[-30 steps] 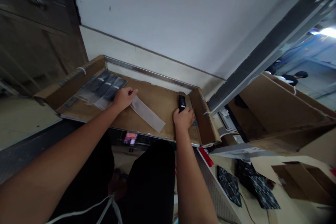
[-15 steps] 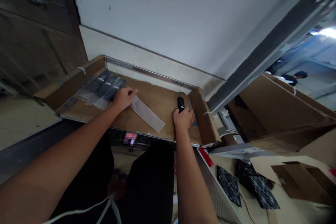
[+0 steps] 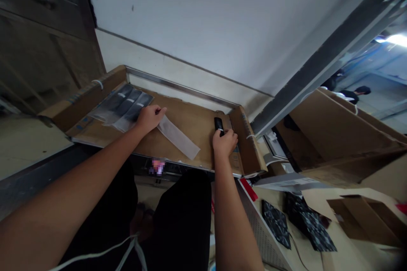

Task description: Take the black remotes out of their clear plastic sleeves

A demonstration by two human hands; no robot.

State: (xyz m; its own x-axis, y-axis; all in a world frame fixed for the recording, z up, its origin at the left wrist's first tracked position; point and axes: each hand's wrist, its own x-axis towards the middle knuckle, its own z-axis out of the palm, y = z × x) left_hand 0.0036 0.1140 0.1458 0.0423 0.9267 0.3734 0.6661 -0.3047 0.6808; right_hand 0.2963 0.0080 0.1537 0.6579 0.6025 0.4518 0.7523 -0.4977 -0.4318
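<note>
— Brown cardboard everywhere?

— Nearly. White wall (image 3: 190, 21) on the far side, dark wooden cabinet (image 3: 41, 51) at the left, and, against the wall's foot, a shallow cardboard tray (image 3: 190, 135) with folded-up sides, metal edging (image 3: 181, 87) along its far edge.

— And off to the right?

— More cardboard sheets (image 3: 337, 135), then two black patterned panels (image 3: 276, 224) low down on a pale surface. Far off, past a doorway, a second person (image 3: 354, 93), small and dim.

— On the tray?

— Three dark strips in clear plastic sleeves (image 3: 122, 108), side by side near the left end. Just beside them, a translucent strip (image 3: 178, 137), lying flat and slanting toward the near edge.

— Left hand (image 3: 151, 119)?

— Right at the strip's upper end, fingers (image 3: 160, 111) pressed together. Pinching or only resting: impossible to tell.

— Right hand (image 3: 225, 143)?

— Near the tray's right side, fingers (image 3: 227, 135) curled around the lower end of a small black handheld device (image 3: 218, 124), upper end sticking out.
</note>
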